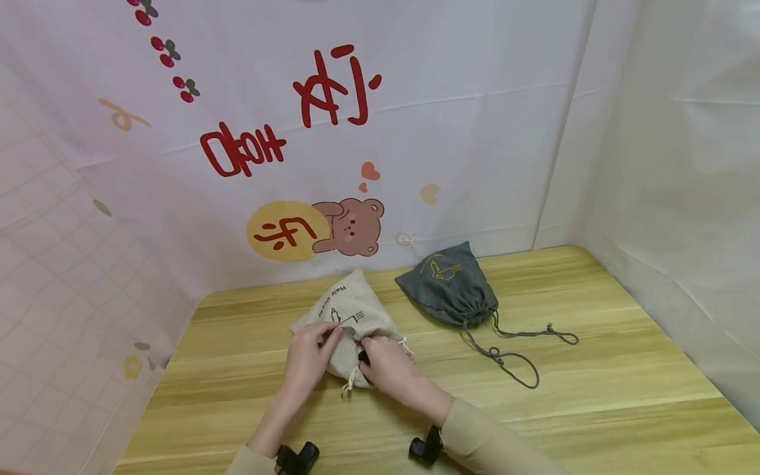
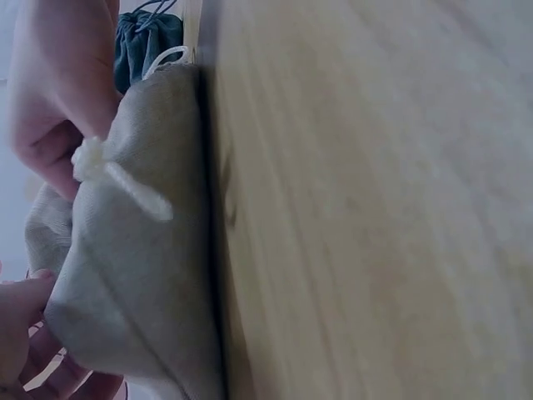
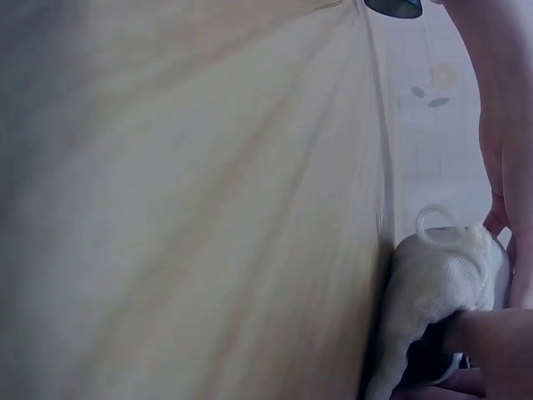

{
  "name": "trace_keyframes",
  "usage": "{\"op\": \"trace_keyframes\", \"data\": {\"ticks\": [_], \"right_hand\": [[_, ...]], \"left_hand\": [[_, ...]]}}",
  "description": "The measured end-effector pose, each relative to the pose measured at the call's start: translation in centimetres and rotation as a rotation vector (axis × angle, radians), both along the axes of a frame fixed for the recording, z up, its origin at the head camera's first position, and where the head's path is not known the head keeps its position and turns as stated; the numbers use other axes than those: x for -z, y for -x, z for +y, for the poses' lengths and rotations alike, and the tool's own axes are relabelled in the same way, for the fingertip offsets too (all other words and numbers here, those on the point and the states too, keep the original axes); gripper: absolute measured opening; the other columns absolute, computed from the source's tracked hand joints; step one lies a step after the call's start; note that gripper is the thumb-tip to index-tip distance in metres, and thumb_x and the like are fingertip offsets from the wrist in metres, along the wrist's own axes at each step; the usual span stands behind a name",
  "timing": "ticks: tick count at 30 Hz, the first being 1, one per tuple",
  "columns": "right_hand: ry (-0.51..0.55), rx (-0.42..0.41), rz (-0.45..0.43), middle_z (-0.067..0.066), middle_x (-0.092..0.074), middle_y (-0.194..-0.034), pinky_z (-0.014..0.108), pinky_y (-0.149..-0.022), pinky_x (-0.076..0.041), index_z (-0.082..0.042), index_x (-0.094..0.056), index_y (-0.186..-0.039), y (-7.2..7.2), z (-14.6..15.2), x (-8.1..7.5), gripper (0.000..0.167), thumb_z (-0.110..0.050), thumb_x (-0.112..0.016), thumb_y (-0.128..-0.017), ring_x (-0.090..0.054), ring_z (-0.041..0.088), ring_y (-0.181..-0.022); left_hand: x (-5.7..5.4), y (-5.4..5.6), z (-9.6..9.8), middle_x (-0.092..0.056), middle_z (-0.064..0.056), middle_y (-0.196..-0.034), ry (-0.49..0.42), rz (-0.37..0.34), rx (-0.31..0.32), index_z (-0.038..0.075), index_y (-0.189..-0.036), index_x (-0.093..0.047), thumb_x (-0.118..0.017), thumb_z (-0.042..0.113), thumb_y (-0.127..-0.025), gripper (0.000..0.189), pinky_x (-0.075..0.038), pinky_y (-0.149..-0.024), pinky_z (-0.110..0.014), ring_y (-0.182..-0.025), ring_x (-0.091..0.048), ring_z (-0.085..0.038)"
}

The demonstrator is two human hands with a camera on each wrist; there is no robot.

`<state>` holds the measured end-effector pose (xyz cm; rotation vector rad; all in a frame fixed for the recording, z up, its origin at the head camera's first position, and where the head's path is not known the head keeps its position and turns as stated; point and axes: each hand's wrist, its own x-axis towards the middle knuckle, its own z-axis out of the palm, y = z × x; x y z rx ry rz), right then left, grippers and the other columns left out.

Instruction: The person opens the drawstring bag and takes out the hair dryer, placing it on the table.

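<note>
A beige cloth drawstring bag (image 1: 359,300), printed "Hair Dryer" with a dryer outline, lies on the table with its mouth towards me. My left hand (image 1: 309,349) pinches the cloth on the bag's left side. At the mouth, my right hand (image 1: 388,366) grips a black object (image 1: 363,358), mostly hidden by cloth and fingers; its kind cannot be told. The right wrist view shows the black object (image 3: 426,357) inside the gathered opening. White cords hang from the bag (image 2: 141,283) in the left wrist view, with one knotted end near the right hand (image 2: 71,75).
A dark grey drawstring bag (image 1: 454,284) with a yellow print lies to the right at the back, its looped cords (image 1: 505,359) trailing over the wooden table (image 1: 594,396). Printed white cloth (image 1: 475,132) hangs behind and along both sides.
</note>
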<state>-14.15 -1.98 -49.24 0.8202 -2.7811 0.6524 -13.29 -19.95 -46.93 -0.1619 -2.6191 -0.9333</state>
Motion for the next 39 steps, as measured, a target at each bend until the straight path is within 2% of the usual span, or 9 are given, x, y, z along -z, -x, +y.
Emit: {"op": "trace_keyframes", "data": {"ticks": [5,11,16,22,25,29,32,35,39], "right_hand": [[0.053,-0.007,0.077,0.005,-0.072,-0.081,0.030,-0.064,-0.056,-0.007,-0.071,-0.088,-0.3,0.4,0.0,0.014,-0.015,-0.082,-0.084,-0.071,0.020,-0.077],[0.067,-0.041,0.124,0.002,-0.070,-0.078,0.027,-0.060,-0.052,-0.010,-0.069,-0.083,-2.0,1.0,-1.1,0.013,-0.016,-0.081,-0.085,-0.068,0.018,-0.073],[0.026,-0.061,0.096,0.003,-0.071,-0.080,0.028,-0.062,-0.054,-0.009,-0.067,-0.085,-2.9,1.4,-1.2,0.016,-0.018,-0.081,-0.086,-0.070,0.019,-0.075],[-0.055,0.023,0.114,0.009,-0.073,-0.086,0.036,-0.071,-0.059,-0.003,-0.071,-0.095,-2.3,1.5,-0.7,0.027,-0.018,-0.085,-0.078,-0.072,0.025,-0.080],[-0.063,0.022,0.089,0.009,-0.073,-0.083,0.035,-0.066,-0.058,-0.003,-0.071,-0.094,-2.0,1.5,-0.8,0.027,-0.018,-0.085,-0.077,-0.072,0.025,-0.076],[-0.054,-0.007,0.062,0.006,-0.070,-0.073,0.032,-0.056,-0.052,-0.007,-0.069,-0.086,-1.8,1.3,-0.8,0.018,-0.014,-0.083,-0.079,-0.070,0.022,-0.067],[-0.040,-0.016,0.077,0.004,-0.068,-0.070,0.029,-0.051,-0.048,-0.009,-0.066,-0.079,-1.8,1.2,-0.6,0.014,-0.009,-0.080,-0.080,-0.066,0.020,-0.061],[-0.019,-0.014,0.094,0.004,-0.066,-0.070,0.026,-0.051,-0.045,-0.010,-0.064,-0.076,-1.9,1.2,-0.3,0.014,-0.007,-0.077,-0.079,-0.062,0.018,-0.059],[0.010,-0.002,0.147,0.002,-0.063,-0.070,0.025,-0.051,-0.044,-0.011,-0.065,-0.076,-2.5,1.2,-0.4,0.014,-0.013,-0.079,-0.079,-0.059,0.016,-0.059]], "left_hand": [[0.0,0.5,0.4,-0.080,-0.003,-0.094,-0.001,0.029,-0.027,0.012,-0.104,-0.082,-0.077,0.020,-0.096,0.012,-0.054,-0.073,-0.027,-0.082,-0.065,-0.013],[0.0,0.8,0.8,-0.081,-0.005,-0.100,0.036,0.090,-0.052,0.012,-0.103,-0.082,-0.078,0.025,-0.095,0.015,-0.060,-0.080,-0.039,-0.088,-0.073,-0.020],[-0.4,0.8,1.5,-0.079,-0.003,-0.096,0.071,0.109,0.011,0.012,-0.100,-0.083,-0.079,0.025,-0.095,0.015,-0.060,-0.079,-0.039,-0.088,-0.071,-0.020],[-0.6,1.1,2.2,-0.075,0.001,-0.087,0.095,0.068,0.067,0.013,-0.100,-0.083,-0.078,0.025,-0.095,0.014,-0.053,-0.069,-0.025,-0.076,-0.064,-0.010],[-0.6,1.4,2.4,-0.074,0.002,-0.086,0.089,0.056,0.075,0.014,-0.102,-0.083,-0.077,0.027,-0.096,0.015,-0.052,-0.067,-0.024,-0.074,-0.063,-0.008],[-0.9,1.5,2.6,-0.077,0.005,-0.093,0.097,0.038,0.099,0.020,-0.104,-0.082,-0.078,0.033,-0.094,0.017,-0.056,-0.074,-0.029,-0.082,-0.067,-0.009],[-1.4,1.8,3.1,-0.079,0.007,-0.097,0.102,0.035,0.137,0.023,-0.104,-0.082,-0.078,0.037,-0.093,0.018,-0.057,-0.078,-0.032,-0.085,-0.069,-0.010],[-1.6,2.2,3.8,-0.079,0.006,-0.095,0.108,0.046,0.164,0.022,-0.102,-0.082,-0.076,0.036,-0.096,0.016,-0.056,-0.074,-0.033,-0.082,-0.069,-0.013],[-1.3,2.6,4.3,-0.079,0.005,-0.091,0.131,0.074,0.150,0.020,-0.096,-0.082,-0.076,0.033,-0.097,0.014,-0.058,-0.072,-0.031,-0.081,-0.072,-0.014]]}}
